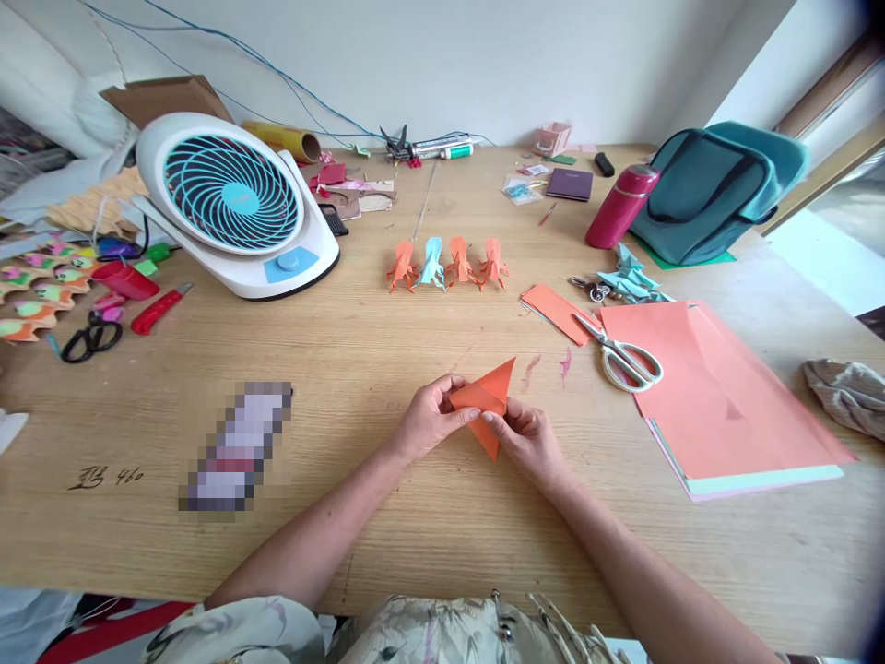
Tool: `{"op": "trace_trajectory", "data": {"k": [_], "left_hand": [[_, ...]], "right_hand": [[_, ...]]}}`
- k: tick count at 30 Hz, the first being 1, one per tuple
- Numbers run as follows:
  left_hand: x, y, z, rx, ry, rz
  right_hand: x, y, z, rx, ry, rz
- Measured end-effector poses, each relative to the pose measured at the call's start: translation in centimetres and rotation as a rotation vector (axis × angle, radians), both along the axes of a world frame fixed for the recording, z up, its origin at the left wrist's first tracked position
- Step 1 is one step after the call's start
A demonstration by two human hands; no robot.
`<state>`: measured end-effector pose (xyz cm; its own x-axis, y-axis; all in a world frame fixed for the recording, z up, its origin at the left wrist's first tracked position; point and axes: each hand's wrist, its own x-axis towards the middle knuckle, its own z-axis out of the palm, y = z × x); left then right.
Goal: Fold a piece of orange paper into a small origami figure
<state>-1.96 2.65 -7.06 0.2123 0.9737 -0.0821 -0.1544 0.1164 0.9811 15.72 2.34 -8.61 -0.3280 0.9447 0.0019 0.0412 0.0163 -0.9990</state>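
A person's left hand (432,420) and right hand (529,443) pinch a folded orange paper (488,395) in closed fingertips, left of the scissors (626,360) — light, thin, easily crumpled, probably best held by its creased edges.

Bright, even daylight, perhaps from the right; soft shadows, sharp centre, bowed edges.
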Motion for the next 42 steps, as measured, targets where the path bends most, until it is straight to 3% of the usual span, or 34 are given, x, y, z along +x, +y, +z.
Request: {"op": "trace_trajectory", "data": {"k": [17,27,42], "left_hand": [[-1.5,0.7,0.2,-0.038,0.093,0.039],[-0.6,0.2,0.3,-0.013,0.126,-0.011],[-1.0,0.4,0.5,-0.046,0.120,0.004]], "right_hand": [[0.1,0.1,-0.1,-0.001,-0.031,-0.009],[0.1,0.1,0.7,-0.038,-0.040,-0.002],[0.1,0.1,-0.4,-0.016,-0.059,-0.071]]}}
